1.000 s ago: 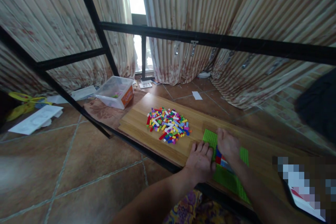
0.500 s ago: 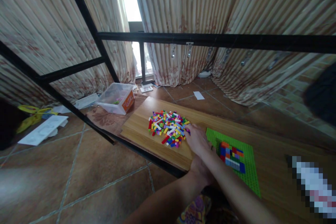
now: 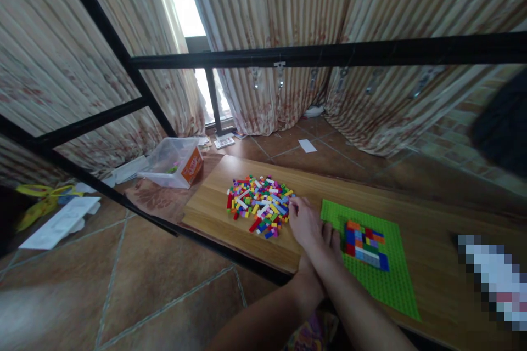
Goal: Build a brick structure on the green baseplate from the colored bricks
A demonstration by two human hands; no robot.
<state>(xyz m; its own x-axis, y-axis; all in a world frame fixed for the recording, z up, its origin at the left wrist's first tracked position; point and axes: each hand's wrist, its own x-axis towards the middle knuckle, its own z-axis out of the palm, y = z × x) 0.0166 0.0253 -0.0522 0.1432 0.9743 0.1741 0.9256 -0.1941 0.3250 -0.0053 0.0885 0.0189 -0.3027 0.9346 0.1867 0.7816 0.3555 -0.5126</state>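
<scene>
Sitting close together, presumably for short reaches, a loose brick pile (image 3: 259, 205) and a green baseplate (image 3: 395, 285) bearing joined bricks (image 3: 364, 244) are sharing the wooden board (image 3: 214, 192). The right hand (image 3: 304, 222) is hovering at the pile's edge; whether its fingers are pinching anything, I can't tell. The left hand (image 3: 332, 241) is resting beneath the right forearm (image 3: 346, 290), near the baseplate, perhaps steadying it, its grip too hidden to judge.

Head-worn view, looking forward and down; brick pile (image 3: 263, 203) near, curtains (image 3: 263, 11) beyond.
</scene>
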